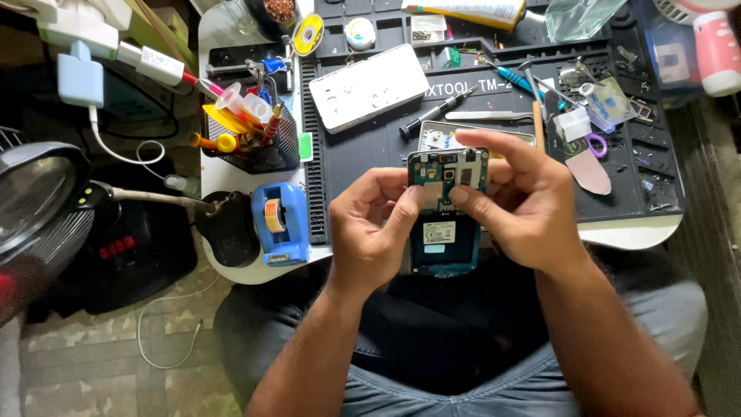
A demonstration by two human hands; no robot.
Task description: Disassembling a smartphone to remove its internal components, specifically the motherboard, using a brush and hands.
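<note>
Teal opened phone [446, 224] — upright, camera end away — between hands [455, 216].

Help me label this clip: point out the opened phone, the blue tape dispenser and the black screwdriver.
opened phone [444, 235]: head view, on its exposed lower inside.
blue tape dispenser [279, 224]: head view, on its blue body.
black screwdriver [434, 113]: head view, on its handle.

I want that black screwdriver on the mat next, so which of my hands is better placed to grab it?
Probably the left hand: the black-handled screwdriver lies up and left of the opened teal phone, while the right hand has its fingertips pressing on the phone's board.
</note>
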